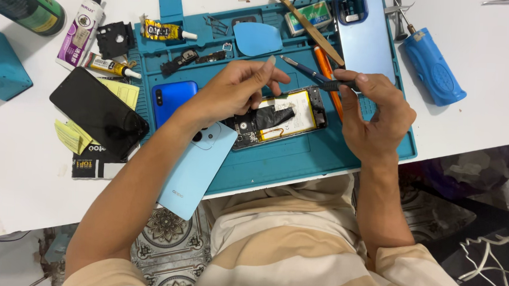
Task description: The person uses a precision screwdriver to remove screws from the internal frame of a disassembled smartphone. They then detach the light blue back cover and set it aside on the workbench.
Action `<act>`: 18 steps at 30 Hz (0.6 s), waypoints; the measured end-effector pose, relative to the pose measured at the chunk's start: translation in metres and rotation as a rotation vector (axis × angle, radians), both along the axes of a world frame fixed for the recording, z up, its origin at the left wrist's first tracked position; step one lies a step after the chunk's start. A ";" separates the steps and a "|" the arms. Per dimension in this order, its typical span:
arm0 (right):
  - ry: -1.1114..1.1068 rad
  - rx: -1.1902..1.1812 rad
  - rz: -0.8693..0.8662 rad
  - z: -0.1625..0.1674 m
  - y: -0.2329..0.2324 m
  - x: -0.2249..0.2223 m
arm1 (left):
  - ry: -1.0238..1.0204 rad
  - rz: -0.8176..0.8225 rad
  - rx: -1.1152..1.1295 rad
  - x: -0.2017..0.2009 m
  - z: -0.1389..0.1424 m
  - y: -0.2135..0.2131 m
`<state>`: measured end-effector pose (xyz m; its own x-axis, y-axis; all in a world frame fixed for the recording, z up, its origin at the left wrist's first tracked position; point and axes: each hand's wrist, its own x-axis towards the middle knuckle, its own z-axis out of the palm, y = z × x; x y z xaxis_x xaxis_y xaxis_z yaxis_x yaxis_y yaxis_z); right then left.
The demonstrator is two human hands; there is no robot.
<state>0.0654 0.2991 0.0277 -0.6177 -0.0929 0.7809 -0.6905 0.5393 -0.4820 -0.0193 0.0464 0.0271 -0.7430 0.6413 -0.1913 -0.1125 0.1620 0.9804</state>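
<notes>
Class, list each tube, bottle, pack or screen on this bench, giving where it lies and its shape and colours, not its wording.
White glue bottle: upper left, purple label, black cap.
Two yellow-and-black glue tubes: by the mat's left edge.
Black phone screen: left, dark, glossy rectangle.
Green-and-white pack: top of mat, small box.
</notes>
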 end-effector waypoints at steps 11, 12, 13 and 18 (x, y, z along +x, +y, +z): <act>0.010 0.005 0.015 -0.005 -0.003 -0.001 | -0.004 -0.012 -0.008 -0.004 -0.006 -0.002; 0.015 0.007 0.008 -0.005 -0.003 -0.001 | -0.008 -0.014 -0.006 -0.004 -0.007 -0.002; 0.008 0.007 0.015 -0.005 -0.002 -0.001 | -0.013 -0.015 -0.005 -0.004 -0.007 -0.002; -0.011 0.000 0.030 -0.006 -0.002 -0.002 | -0.002 -0.014 -0.012 -0.004 -0.006 -0.002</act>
<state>0.0638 0.2972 0.0212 -0.6229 -0.1116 0.7743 -0.7011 0.5187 -0.4893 -0.0231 0.0447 0.0206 -0.7338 0.6489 -0.2009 -0.1126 0.1755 0.9780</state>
